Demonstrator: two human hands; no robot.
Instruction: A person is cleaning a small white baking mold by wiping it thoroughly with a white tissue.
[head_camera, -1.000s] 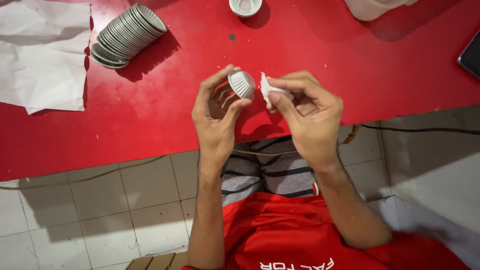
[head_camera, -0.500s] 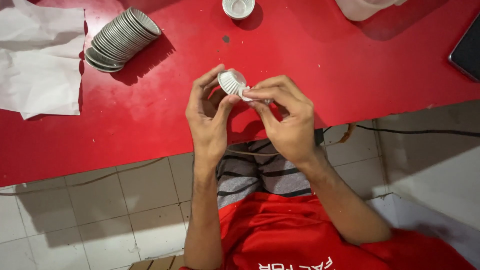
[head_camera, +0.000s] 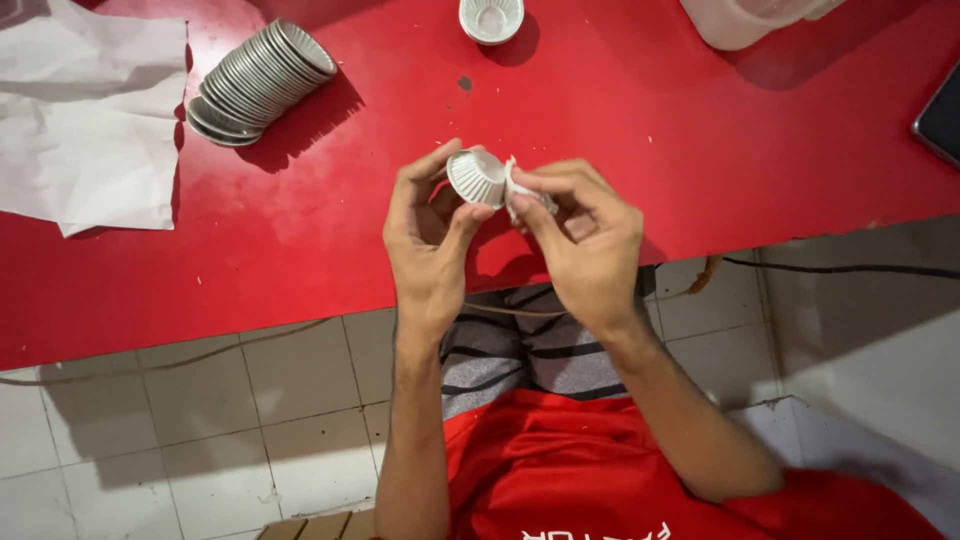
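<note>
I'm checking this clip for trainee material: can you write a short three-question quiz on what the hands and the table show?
1. True or false: the left hand holds a small white ribbed cup above the red table.
2. What does the right hand pinch beside that cup? A) a small white piece B) a metal spoon C) a blue pen
3. Fill in: the stack of grey round lids lies on its ___, next to the crumpled white paper.

Key: 1 true; 2 A; 3 side.
</note>
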